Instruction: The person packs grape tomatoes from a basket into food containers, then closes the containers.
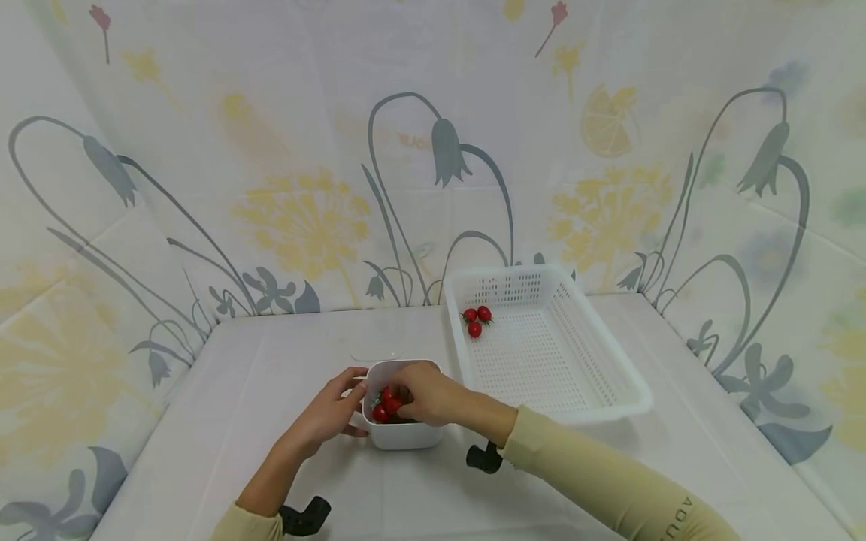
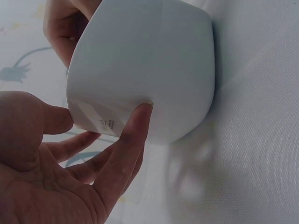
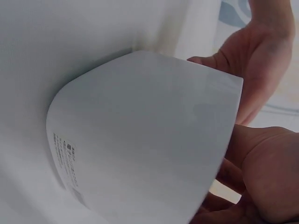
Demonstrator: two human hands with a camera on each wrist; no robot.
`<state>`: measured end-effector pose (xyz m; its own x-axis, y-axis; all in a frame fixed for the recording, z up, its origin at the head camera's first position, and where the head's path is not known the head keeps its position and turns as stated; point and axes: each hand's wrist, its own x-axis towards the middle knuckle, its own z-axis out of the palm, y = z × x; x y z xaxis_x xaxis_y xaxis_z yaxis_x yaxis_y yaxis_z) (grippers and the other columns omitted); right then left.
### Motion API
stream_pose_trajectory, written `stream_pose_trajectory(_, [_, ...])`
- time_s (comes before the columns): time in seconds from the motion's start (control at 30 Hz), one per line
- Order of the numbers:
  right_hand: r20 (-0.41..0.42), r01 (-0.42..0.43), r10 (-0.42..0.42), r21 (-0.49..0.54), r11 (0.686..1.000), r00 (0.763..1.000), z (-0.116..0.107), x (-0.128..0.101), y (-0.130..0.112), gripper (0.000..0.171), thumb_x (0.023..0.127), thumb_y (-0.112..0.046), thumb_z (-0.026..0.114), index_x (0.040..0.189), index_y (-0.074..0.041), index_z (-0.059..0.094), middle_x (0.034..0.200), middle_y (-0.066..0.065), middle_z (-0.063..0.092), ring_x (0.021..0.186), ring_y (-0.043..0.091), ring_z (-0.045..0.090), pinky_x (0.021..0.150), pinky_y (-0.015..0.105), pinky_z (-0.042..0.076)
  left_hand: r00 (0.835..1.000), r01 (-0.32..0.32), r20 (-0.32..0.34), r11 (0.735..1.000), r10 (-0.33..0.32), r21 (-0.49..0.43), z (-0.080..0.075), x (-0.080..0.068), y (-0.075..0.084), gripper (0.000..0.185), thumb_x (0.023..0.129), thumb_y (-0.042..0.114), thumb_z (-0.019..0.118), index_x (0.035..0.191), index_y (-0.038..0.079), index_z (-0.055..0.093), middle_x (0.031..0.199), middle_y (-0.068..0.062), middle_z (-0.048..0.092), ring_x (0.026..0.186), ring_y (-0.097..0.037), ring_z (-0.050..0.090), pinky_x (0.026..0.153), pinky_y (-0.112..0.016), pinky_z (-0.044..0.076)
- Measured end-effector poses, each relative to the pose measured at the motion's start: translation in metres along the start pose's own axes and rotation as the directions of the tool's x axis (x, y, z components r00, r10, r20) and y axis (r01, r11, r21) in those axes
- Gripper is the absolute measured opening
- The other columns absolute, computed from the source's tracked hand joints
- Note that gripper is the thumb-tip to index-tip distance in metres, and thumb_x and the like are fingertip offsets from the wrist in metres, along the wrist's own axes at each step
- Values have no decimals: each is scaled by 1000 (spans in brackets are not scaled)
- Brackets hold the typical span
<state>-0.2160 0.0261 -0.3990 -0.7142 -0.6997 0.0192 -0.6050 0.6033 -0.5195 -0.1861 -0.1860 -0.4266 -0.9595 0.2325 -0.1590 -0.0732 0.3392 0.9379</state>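
Low centre of the head view: white square bowl (image 1: 399,432) on the white tablecloth (image 1: 223,421), cherry tomatoes (image 1: 386,403) inside. Left hand (image 1: 331,413) steadying its left wall, fingers nearly straight, fingertip (image 2: 142,109) touching. Right hand (image 1: 426,394) curled into the bowl over the tomatoes; grasp hidden, cannot tell. Right of centre, white perforated basket (image 1: 609,376) holding three tomatoes (image 1: 476,320).

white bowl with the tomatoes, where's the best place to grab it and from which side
Probably by its rounded outer wall, from the left: the left hand already rests its fingers there. The white bowl stands upright, and the right hand fills its open top above the tomatoes.
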Motion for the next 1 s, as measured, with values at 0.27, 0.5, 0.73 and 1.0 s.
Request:
stream_pose_trajectory(0.27, [42,3,-8,112,994,999,-19,-9,1,28,91,-1,74,119,1,69,106,13,71,94,26,64,78,22,55,1000,6,-6,1000,-6,9,1,-1,1,39,110,19,47,146,5,46,149,-28,46,105,-34,67,68,-44,65])
stream_pose_trajectory(0.5, [56,0,-6,116,993,998,-42,-20,4,31,93,-6,72,122,2,68,116,16,68,103,30,66,81,27,60,1000,10,-10,1000,-10,12,0,0,0,39,110,19,47,146,5,46,149,-28,46,105,-34,67,68,-45,65])
stream_pose_trajectory(0.73, [49,-9,5,86,996,999,-65,-30,14,30,95,-12,68,123,0,67,122,16,67,109,31,65,87,34,60,1000,12,-15,1000,-12,8,1,0,0,39,110,19,47,146,5,47,148,-27,47,104,-33,67,69,-44,65])
stream_pose_trajectory(1.0, [-15,-35,36,82,996,999,-90,-40,35,28,94,-16,72,119,-2,69,116,9,69,101,22,69,83,28,59,1000,3,-15,1000,-2,14,3,2,-3,39,109,20,48,145,4,47,146,-27,48,103,-32,68,67,-45,65])
